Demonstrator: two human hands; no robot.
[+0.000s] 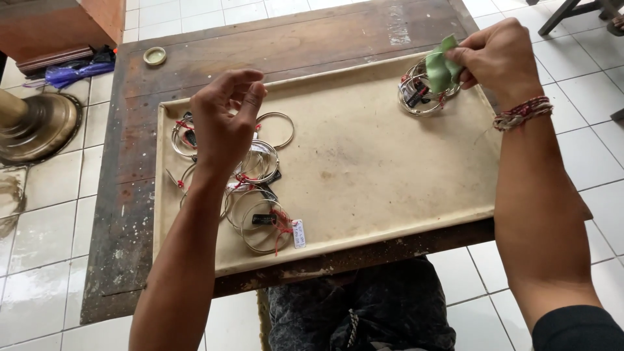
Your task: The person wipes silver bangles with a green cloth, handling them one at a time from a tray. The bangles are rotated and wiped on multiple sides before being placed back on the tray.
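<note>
- The tabletop (195, 58) is dark, worn wood standing on a white tiled floor (39, 260); the person sits at its near edge, dark trousers showing below it
- A large pale tray (364, 162) with a low rim covers most of the tabletop and carries everything being handled
- The left hand (224, 123) hovers over the left part of the tray with fingers loosely curled and apart, clamped on nothing that can be seen
- The right hand (497, 55), a red braided wristband at its wrist, is pinched shut on a small green cloth (442, 65) at the tray's far right corner
- Under and around the left hand lies a heap of metal bangles (253, 195), overlapping one another, tied with red thread and carrying small dark and white tags
- A smaller bunch of bangles (422, 94) lies just beneath the green cloth, touching or nearly touching it; whether the right hand also grips one cannot be told
- Judging by the two groups, the work looks well short of done: only a few bangles sit at the right by the cloth, while most wait at the left
- A small round lid (155, 56) rests alone on the tabletop beyond the tray's far left corner
</note>
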